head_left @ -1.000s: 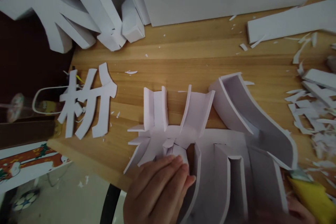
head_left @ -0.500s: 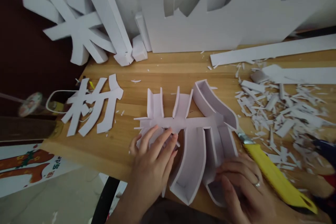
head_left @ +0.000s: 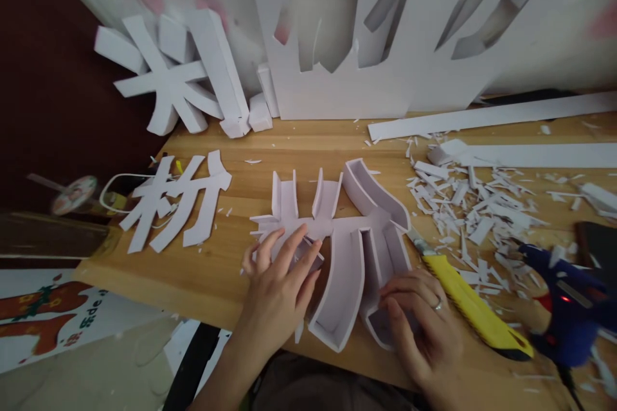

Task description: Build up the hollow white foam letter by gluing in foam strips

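A white foam-board character (head_left: 318, 226) with upright side walls lies on the wooden table in front of me, its hollow side up. My left hand (head_left: 277, 276) rests on its left part, fingers spread, covering some of the strokes there. At the lower right stroke, my right hand (head_left: 417, 314), with a ring on one finger, is curled round the wall; its fingertips are partly hidden. Just right of that hand is a yellow utility knife (head_left: 475, 302), its blade end near the character. Further right sits a blue glue gun (head_left: 566, 302) with a red light showing.
Foam scraps (head_left: 472, 205) lie heaped at the right, below two long white strips (head_left: 491, 117). A flat cut-out character (head_left: 186, 196) is on the table's left. Finished raised foam pieces (head_left: 168, 83) and a cut foam sheet (head_left: 337, 93) lean at the back.
The view has swung up and to the right, bringing the glue gun fully into sight. Both hands keep nearly the same places on the foam character.
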`<move>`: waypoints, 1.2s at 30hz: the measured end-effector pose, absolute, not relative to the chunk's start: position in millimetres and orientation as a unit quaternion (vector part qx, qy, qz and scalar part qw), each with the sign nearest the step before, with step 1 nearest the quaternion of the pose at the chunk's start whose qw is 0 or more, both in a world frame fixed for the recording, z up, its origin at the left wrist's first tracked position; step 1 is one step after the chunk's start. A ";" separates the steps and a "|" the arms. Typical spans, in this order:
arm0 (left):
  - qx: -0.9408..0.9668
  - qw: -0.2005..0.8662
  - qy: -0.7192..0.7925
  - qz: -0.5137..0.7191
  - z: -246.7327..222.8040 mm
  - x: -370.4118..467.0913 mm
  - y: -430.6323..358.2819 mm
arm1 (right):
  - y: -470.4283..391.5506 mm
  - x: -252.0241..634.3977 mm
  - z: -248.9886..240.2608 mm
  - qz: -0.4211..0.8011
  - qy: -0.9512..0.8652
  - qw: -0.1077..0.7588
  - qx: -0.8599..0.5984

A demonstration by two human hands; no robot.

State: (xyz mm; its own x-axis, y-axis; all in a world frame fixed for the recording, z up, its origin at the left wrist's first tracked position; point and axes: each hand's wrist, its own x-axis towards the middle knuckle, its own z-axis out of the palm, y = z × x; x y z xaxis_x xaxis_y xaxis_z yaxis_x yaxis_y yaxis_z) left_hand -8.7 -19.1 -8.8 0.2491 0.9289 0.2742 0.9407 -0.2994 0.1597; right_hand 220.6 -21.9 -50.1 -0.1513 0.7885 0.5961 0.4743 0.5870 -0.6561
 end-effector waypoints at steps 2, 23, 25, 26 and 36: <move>-0.794 0.009 -0.584 -0.165 -7.8 -9.0 -17.3 | -21.1 221.6 -49.9 0.159 -0.743 0.492 -0.424; -0.793 -0.082 -0.570 -0.199 -7.0 -21.8 -12.8 | 8.2 219.7 -5.9 0.138 -0.828 0.342 -0.422; -0.793 -0.081 -0.569 -0.202 -10.3 -23.7 -13.9 | 23.6 199.2 0.0 0.118 -0.828 0.329 -0.438; -0.792 -0.085 -0.570 -0.199 -11.7 -24.6 -14.2 | 30.7 188.7 -0.2 0.131 -0.832 0.312 -0.440; -0.773 -0.091 -0.558 -0.289 -19.7 -32.2 -12.8 | 48.5 163.2 -15.5 0.160 -0.855 0.250 -0.426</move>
State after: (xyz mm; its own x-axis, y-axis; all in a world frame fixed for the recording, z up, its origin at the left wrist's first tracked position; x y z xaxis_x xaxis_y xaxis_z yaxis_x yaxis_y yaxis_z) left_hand -32.2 -12.8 -19.7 0.2105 0.9145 0.3457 0.8092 -0.3614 0.4633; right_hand 163.2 48.5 -15.5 -0.5127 0.8078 0.2908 0.6479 0.5863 -0.4864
